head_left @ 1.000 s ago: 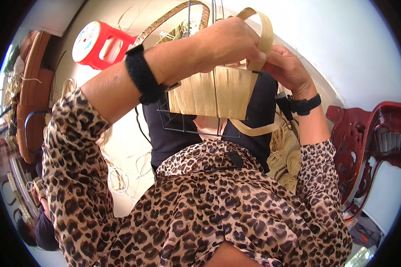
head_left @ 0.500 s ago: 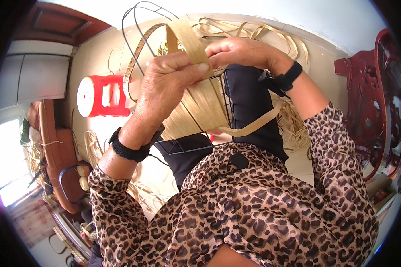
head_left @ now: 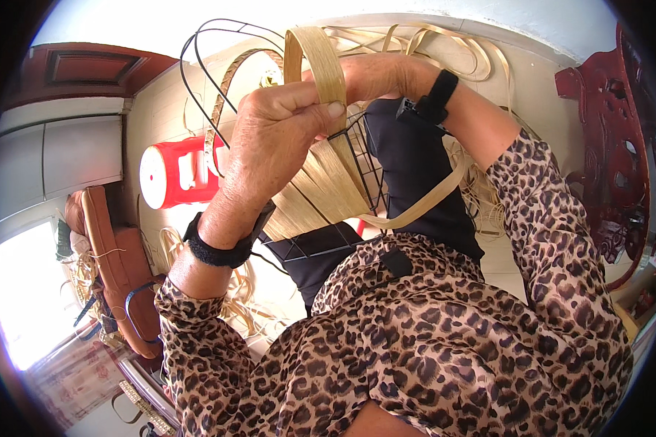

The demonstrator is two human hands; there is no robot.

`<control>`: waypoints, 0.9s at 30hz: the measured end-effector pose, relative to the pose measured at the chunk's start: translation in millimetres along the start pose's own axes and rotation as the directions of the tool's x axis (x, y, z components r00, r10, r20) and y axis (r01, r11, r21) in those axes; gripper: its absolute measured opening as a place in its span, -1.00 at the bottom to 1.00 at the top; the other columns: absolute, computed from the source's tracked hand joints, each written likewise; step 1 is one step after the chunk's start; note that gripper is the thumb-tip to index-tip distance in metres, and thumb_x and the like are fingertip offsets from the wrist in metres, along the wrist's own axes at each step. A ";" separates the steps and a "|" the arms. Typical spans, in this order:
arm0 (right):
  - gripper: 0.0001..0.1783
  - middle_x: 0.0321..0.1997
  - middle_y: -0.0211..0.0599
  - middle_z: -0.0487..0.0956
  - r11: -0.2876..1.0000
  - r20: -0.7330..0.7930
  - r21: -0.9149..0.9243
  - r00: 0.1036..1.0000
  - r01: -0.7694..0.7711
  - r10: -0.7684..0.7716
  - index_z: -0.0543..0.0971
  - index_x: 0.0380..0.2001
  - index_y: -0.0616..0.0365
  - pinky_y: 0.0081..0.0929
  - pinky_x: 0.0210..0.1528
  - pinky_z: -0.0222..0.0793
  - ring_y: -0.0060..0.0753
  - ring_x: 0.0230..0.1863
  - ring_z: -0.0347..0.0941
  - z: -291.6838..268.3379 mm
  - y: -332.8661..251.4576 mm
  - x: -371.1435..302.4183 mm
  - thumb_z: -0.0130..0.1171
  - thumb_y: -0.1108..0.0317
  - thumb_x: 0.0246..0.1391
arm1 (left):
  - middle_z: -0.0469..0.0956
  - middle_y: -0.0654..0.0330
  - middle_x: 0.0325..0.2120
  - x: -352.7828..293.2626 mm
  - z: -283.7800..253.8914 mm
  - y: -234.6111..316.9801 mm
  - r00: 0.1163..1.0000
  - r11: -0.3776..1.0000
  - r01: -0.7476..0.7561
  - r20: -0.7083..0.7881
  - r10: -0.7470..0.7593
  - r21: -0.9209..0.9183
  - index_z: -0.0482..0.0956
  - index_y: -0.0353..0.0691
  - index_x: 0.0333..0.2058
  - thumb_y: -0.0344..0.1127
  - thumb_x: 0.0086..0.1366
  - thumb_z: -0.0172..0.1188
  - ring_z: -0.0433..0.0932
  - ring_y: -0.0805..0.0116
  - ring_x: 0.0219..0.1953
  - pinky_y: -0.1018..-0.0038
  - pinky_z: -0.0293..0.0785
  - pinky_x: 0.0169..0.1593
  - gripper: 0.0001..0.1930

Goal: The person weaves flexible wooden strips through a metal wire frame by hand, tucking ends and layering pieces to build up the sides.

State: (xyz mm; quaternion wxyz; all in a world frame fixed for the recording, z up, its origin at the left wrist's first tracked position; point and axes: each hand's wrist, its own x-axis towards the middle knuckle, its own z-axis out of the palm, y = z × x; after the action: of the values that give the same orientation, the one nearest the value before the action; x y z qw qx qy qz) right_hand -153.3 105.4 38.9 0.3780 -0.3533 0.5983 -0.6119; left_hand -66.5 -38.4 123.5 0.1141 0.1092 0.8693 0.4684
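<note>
A black wire basket frame (head_left: 370, 156) rests tilted across my lap, its side covered with flat tan strips (head_left: 315, 198) laid next to each other. My left hand (head_left: 270, 142) is closed, pinching a wide tan strip (head_left: 329, 73) between thumb and fingers at the frame's upper edge. Above that pinch the strip stands up in a loop. My right hand (head_left: 368, 76) reaches behind the loop; its fingers are hidden there. A loose length of strip (head_left: 423, 207) curves from the frame's lower side over my right thigh. Beyond my left hand rise bare wire hoops (head_left: 200, 62) and a braid-wrapped handle (head_left: 226, 84).
A red stool (head_left: 186, 173) with a white round end lies on the floor at left. Coils of tan strip (head_left: 481, 54) are spread by the wall and beside my legs. Carved dark red wooden furniture (head_left: 608, 146) stands at right, a brown padded seat (head_left: 124, 269) at left.
My right hand has moved left, from beside the strip to behind it. The strip above my left hand now bends into a taller loop. My left hand keeps its pinch. The view has shifted slightly.
</note>
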 end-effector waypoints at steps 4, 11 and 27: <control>-0.61 -0.31 -0.42 0.46 1.000 0.046 0.029 0.999 -0.003 0.002 0.49 -0.27 0.20 -0.57 -0.22 0.25 -0.61 -0.29 0.31 8.7 -9.3 -1.2 0.31 0.26 -0.19 | 0.48 0.33 -0.64 -3.2 3.9 1.3 1.000 0.996 -0.012 -0.013 0.011 -0.084 0.59 -0.32 -0.40 -0.42 0.11 0.17 0.36 0.65 -0.55 0.64 0.33 -0.44 -0.90; -0.75 -0.35 -0.45 0.52 0.991 -0.160 -0.107 0.985 -0.085 0.067 0.55 -0.32 0.15 -0.65 -0.35 0.28 -0.65 -0.34 0.35 -20.2 25.5 40.7 0.22 0.27 -0.09 | 0.45 0.38 -0.65 -9.8 19.2 4.3 0.999 0.986 -0.014 -0.052 0.006 -0.164 0.57 -0.32 -0.38 -0.42 0.14 0.16 0.33 0.69 -0.55 0.67 0.30 -0.45 -0.89; -0.74 -0.65 -0.25 0.39 0.931 -0.506 0.120 0.828 0.345 -0.242 0.35 -0.63 0.24 -0.34 -0.54 0.23 -0.45 -0.61 0.27 -16.1 2.3 61.1 -0.06 0.31 0.05 | 0.50 0.37 -0.57 -13.2 28.6 -0.7 0.972 0.970 -0.015 -0.229 -0.042 -0.242 0.56 -0.34 -0.42 -0.40 0.17 0.14 0.36 0.71 -0.49 0.70 0.31 -0.40 -0.88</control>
State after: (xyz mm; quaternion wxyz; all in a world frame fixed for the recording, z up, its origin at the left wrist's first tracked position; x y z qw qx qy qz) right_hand -195.8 58.8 34.8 0.1519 -0.2364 0.5450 -0.7900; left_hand -45.4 -20.1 108.9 0.0270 0.0330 0.8138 0.5796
